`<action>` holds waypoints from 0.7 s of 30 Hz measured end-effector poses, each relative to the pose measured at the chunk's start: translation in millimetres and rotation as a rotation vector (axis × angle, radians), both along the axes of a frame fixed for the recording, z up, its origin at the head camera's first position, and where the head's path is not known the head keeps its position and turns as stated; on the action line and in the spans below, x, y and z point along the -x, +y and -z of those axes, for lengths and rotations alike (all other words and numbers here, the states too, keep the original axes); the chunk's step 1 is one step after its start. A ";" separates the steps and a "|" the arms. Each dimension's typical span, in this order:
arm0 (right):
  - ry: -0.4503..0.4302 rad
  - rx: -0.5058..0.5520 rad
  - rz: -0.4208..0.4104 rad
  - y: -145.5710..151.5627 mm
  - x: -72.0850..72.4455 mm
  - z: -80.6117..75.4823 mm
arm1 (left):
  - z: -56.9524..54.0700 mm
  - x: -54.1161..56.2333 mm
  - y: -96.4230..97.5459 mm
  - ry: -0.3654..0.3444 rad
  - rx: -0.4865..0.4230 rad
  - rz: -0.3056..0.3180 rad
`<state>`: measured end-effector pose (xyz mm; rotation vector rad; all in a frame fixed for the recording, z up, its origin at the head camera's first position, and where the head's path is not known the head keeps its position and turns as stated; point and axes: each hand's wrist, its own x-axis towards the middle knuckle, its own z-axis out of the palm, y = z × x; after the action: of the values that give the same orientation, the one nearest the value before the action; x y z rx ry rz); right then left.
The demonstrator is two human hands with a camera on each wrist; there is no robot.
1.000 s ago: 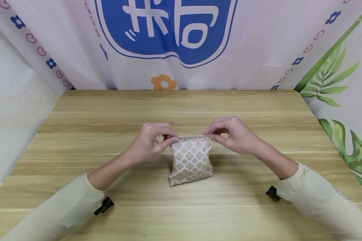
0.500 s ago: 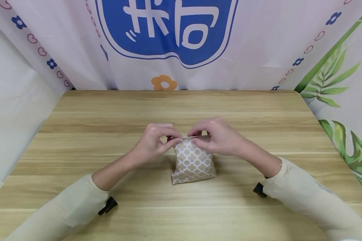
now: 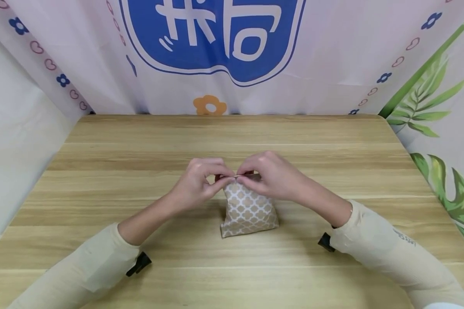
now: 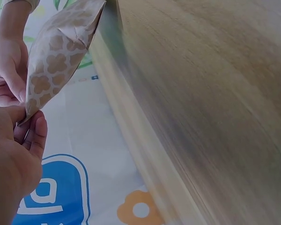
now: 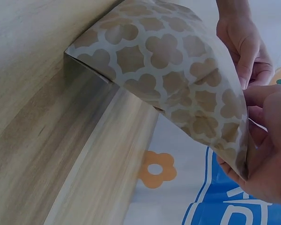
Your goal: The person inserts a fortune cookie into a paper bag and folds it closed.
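A small tan paper bag [image 3: 249,210] with a white lattice pattern stands on the table, its body bulging and its top pressed flat. My left hand [image 3: 201,180] pinches the top edge at the left corner between thumb and fingers. Close beside it, my right hand [image 3: 274,178] pinches the same edge near the middle, hiding the right part of the top. In the left wrist view the bag [image 4: 58,56] narrows to the pinched edge. The right wrist view shows the bag's side [image 5: 164,61] puffed out. What is inside cannot be seen.
The wooden table [image 3: 139,141] lies under the bag. Behind it hangs a white cloth [image 3: 313,90] with a blue sign, and a leaf-patterned cloth [image 3: 448,146] hangs at the right. Black wrist devices [image 3: 139,263] sit at both sleeves.
My right hand has slid left along the bag's top edge, from the right corner to close beside my left hand. The left hand and bag have shifted slightly right.
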<state>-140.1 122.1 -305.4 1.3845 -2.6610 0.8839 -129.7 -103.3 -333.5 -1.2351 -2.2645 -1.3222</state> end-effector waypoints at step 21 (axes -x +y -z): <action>-0.024 0.073 0.014 8.9 3.5 7.3 | 3.4 2.1 1.7 0.001 -0.006 0.007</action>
<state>-143.6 130.9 -312.7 1.3461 -2.6241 0.9914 -131.9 -101.5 -337.0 -1.2422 -2.2553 -1.3296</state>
